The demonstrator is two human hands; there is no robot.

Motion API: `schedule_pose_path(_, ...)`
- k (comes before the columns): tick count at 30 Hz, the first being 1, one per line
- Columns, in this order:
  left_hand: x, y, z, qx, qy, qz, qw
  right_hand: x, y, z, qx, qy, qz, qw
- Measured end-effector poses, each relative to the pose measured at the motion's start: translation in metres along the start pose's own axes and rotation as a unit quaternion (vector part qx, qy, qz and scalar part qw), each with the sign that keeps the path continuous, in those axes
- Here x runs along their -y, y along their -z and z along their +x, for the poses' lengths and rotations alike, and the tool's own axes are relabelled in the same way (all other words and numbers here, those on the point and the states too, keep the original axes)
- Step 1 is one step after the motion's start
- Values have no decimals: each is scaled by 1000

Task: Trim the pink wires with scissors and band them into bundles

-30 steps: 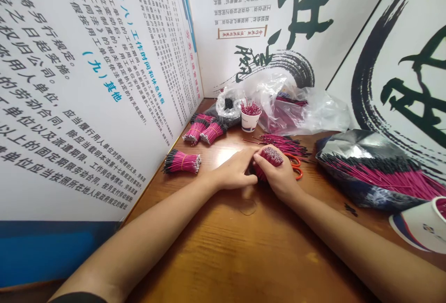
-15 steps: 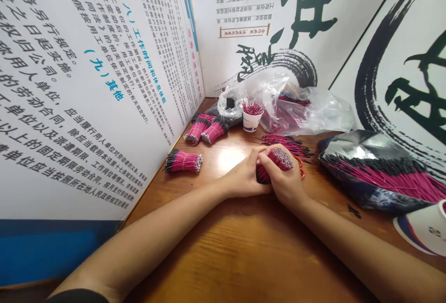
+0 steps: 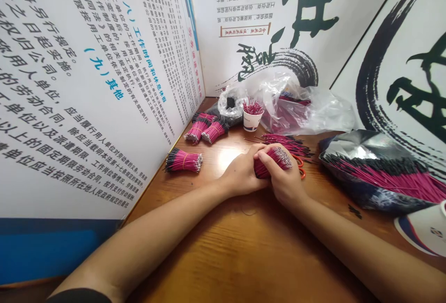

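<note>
**A bundle of pink wires (image 3: pixel 272 162) held tight**

The wires are thin and long, and they lie side by side in a fat bunch. They are pink, and the ends that show are shiny silver. The bunch is in the air, just above the middle of the wooden counter (image 3: pixel 240 256).

The right hand (image 3: pixel 285 180) is closed around the bunch and squeezes it. The left hand (image 3: pixel 242 175) sits under and beside the right hand, and its fingers curl around the bunch too. The two hands touch.

Red-orange scissors (image 3: pixel 299 167) poke out just past the right hand, and most of them are hidden. A loose pile of pink wires (image 3: pixel 284 144) lies just behind the hands.

To the left are three more bunches of pink wires. One bunch (image 3: pixel 183 161) lies alone near the wall, with a thin band around it. Two more (image 3: pixel 205 130) lie farther back. A small paper cup (image 3: pixel 252 121) holds short pink wires. A shiny dark bag (image 3: pixel 369 175) on the right is full of long pink wires with black ends.
</note>
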State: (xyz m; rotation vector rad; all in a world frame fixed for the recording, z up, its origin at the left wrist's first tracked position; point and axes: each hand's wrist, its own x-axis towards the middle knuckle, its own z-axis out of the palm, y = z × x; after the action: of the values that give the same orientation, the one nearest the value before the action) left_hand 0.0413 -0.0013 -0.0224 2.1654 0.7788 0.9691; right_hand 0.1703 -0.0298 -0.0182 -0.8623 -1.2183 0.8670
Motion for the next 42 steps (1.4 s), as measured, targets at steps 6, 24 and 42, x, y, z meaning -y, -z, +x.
schedule_pose_path(6, 2, 0, 1, 9, 27, 68, 997, -12, -2, 3, -49, -79, 85, 992)
schedule_pose_path(24, 5, 9, 4, 103, 31, -81, 991, -3, 0, 10, -77, -100, 84, 988)
schedule_pose_path(42, -71, 21, -2, 417, 66, 356, 834, -12, 10, 7, -23, -47, -46, 998)
